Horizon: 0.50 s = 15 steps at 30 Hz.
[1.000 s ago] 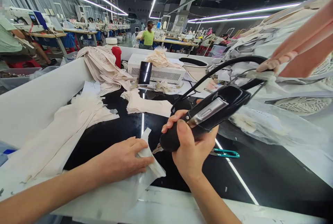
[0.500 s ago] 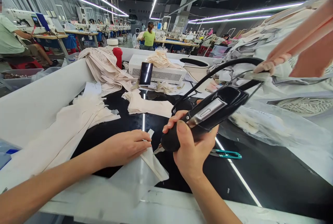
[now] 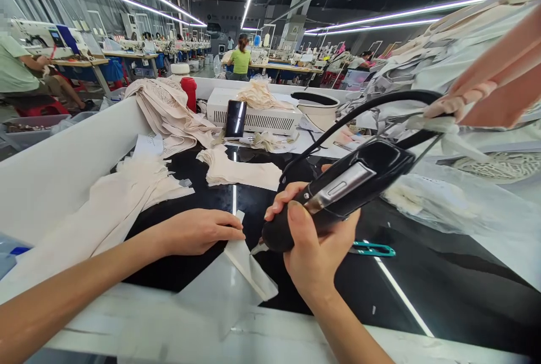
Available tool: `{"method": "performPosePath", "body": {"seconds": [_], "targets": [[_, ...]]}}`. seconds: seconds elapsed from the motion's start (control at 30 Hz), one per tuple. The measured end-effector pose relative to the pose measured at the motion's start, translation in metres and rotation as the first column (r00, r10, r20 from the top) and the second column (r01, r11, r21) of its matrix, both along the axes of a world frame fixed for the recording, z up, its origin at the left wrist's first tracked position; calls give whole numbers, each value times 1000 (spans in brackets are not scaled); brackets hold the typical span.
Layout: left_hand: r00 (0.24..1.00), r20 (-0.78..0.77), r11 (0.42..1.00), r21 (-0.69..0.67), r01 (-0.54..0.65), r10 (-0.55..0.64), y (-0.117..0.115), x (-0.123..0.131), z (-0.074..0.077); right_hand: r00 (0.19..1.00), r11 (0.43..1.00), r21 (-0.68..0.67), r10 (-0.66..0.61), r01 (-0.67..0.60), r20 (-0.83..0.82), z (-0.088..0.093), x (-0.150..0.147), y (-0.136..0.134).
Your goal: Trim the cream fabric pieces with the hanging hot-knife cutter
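My right hand (image 3: 315, 245) is closed round a black corded hand tool (image 3: 338, 183) with a metal lever on its side. The tool slopes down to the left, and its small metal tip (image 3: 258, 247) is close to a pale fabric piece (image 3: 249, 268) with a folded strip along it. I cannot tell whether the tip touches the cloth. My left hand (image 3: 203, 231) is closed on the upper end of that fabric piece, fingers bent and pressed together, against the black tabletop. Teal thread snips (image 3: 374, 248) lie to the right, partly behind my right hand.
A stack of cream fabric pieces (image 3: 240, 172) lies ahead, with a phone (image 3: 235, 119) leaning on a white vented box (image 3: 270, 121) behind. More cloth (image 3: 122, 200) is piled left. The cord (image 3: 363, 102) runs up to a hanging peach cloth tie (image 3: 460, 99). A plastic bag (image 3: 443, 200) lies right.
The tool and my right hand have shifted slightly right and down. My left hand stays at the top of the fabric piece, whose lower end has moved slightly right.
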<state>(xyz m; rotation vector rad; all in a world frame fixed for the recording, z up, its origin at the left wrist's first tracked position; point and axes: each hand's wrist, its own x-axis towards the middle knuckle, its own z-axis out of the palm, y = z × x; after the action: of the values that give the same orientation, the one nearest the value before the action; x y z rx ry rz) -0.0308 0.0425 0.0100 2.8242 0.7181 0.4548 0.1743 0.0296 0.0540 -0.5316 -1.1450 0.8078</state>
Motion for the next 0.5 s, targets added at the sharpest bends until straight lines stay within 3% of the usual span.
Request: {"method": "performPosePath", "body": {"seconds": [0.2,0.5], "targets": [[994,-109,999,36,12,-8,-3,-4,4,1000,1000,-8,-11,11,-3,1,-1,0],[998,-63,999,38,23,-21,-2,-4,-1,999,999,-16,-42,42,-9,6,-3,7]]}}
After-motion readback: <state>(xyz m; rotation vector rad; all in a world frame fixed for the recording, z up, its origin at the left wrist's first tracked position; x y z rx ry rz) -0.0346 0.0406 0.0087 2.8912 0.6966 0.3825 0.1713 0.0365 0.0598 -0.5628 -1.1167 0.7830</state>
